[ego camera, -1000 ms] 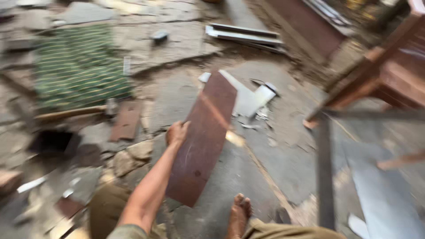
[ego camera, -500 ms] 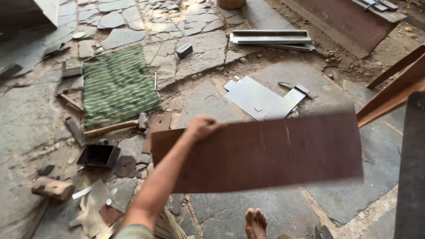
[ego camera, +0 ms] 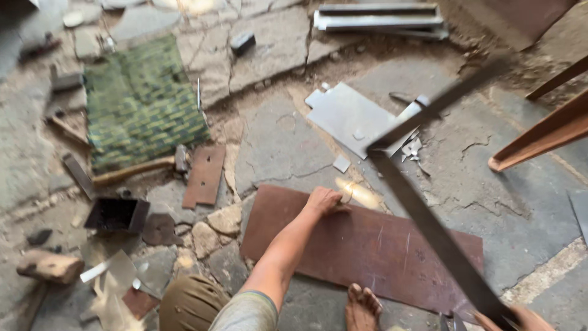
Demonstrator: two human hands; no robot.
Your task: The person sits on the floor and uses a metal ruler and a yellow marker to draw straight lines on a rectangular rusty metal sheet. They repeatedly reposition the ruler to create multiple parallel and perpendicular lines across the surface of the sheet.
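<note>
Head view shows you crouched over a cracked stone floor [ego camera: 282, 147]; your left hand [ego camera: 323, 200] rests on the upper edge of a rusty brown metal sheet [ego camera: 367, 251], fingers curled over that edge, so the grip is closed on the sheet; the sheet lies flat on the floor, just beyond your bare foot [ego camera: 362, 306], which touches its near edge at 6 o'clock; your right hand [ego camera: 520, 319] sits at the bottom right corner, at about 4 o'clock from the sheet, and holds the near end of a long dark L-shaped metal square [ego camera: 429, 227]; the hand is cut by the frame edge, yet the fingers appear wrapped round the bar, so that grip is closed on the square; the square's long arm rises toward 11 o'clock across the sheet's right end, then its other arm bends off toward 2 o'clock, blurred. At 12 o'clock from the sheet lies a pale grey metal plate [ego camera: 352, 116] with small offcuts beside it; at 10 o'clock a small rusty plate with slots [ego camera: 205, 175] lies flat, and just past it a wooden-handled hammer [ego camera: 138, 170] rests at the edge of a green woven mat [ego camera: 141, 101]; at 9 o'clock sits a small black open box [ego camera: 117, 214]; at 2 o'clock an orange-painted steel frame [ego camera: 545, 132] slants up off the floor; at 12 o'clock, far off, lies a stack of grey metal channels [ego camera: 380, 17].
</note>
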